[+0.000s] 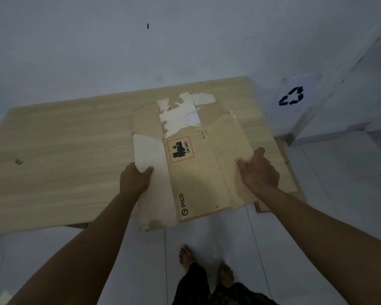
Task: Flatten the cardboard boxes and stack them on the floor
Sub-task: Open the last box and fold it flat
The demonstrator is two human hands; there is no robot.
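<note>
I hold a flattened brown cardboard box (198,172) in the middle of the view; it carries a battery warning label and the word PICO. My left hand (135,180) grips its white left flap. My right hand (259,170) grips its right edge. The box hangs over the front edge of a low light wooden table (64,155). Its far end, with torn white tape, lies towards the back of the table. Under my right hand, more flat cardboard (293,179) shows on the floor beside the table.
A white bin with a black recycling symbol (291,96) stands at the right against the wall. White floor tiles (207,234) run below the box. My bare feet (207,267) stand at the bottom centre. A pale wall rises behind the table.
</note>
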